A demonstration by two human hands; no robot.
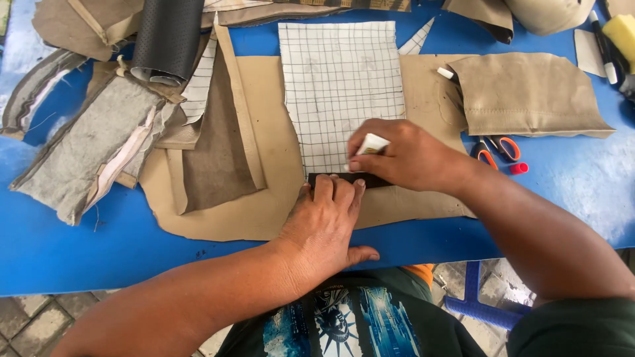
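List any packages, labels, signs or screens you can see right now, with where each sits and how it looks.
No packages, labels, signs or screens are in view.
Nearest to print: the white grid-lined sheet, rectangular, lying on the tan leather piece mid-table.
The right hand holds a small white chalk-like block at the sheet's lower edge.
The left hand presses a dark straight strip there.

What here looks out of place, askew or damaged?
Little stands out. The left hand presses a dark strip at the checked sheet's lower edge; the right hand holds a white chalk piece. At the left, a grey padded piece shows frayed edges, and the scissors lie half under a tan fabric piece.
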